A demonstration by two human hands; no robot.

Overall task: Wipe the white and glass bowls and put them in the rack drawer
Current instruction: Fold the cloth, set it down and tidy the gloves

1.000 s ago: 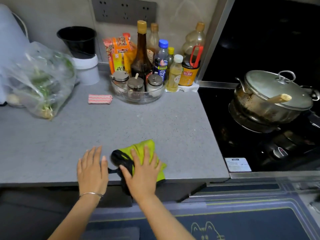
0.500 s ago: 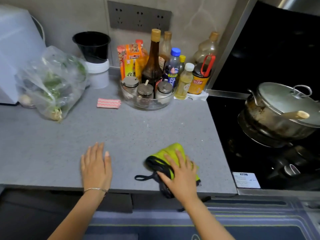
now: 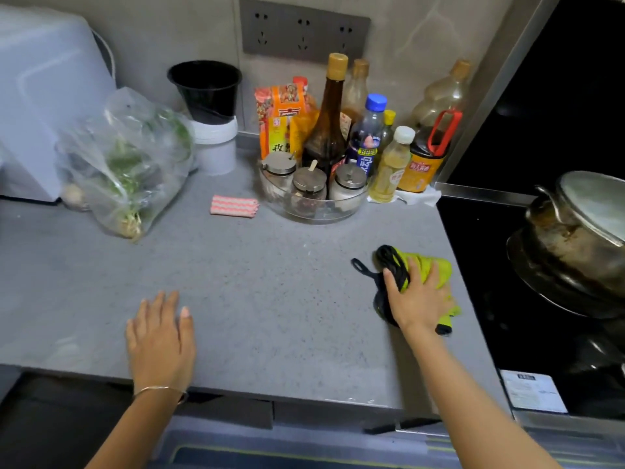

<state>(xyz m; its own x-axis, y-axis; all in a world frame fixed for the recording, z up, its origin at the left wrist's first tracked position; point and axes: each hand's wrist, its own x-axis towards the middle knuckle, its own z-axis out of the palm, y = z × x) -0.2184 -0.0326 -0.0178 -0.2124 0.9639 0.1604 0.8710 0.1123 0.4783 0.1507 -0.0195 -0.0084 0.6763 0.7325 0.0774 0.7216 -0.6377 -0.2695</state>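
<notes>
Presently, from the head view, the only one supplied, we record the following. The left hand (image 3: 160,336) lies palm down on the grey desk (image 3: 270,282) close to its front edge, fingers straight, holding nothing. The right hand (image 3: 419,299) lies on a bunched yellow-green cloth (image 3: 431,267) with black trim near the desk's right edge, just beside the black hob (image 3: 500,299). Its fingers are spread over the cloth, pressing it down rather than closing round it.

Neither the white bowl nor the glass bowl appears anywhere in this view. The one clear vessel present is a round tray (image 3: 314,214) of lidded condiment jars toward the back edge, among bottles, and we do not take it for a task item. The rack drawer is likewise not seen: below the front edge only dark fronts show, and we cannot tell whether any is open.

Also noted: a plastic bag of greens (image 3: 128,164) toward the back left corner, a folded pink striped cloth (image 3: 233,205) beside the tray, and a lidded pot (image 3: 581,231) on the hob.

Our assessment: the yellow-green cloth is at hand, but no wiped or stowed bowl can be verified. We judge both wiping and stowing as outstanding or unconfirmed, pending sight of the bowls.
</notes>
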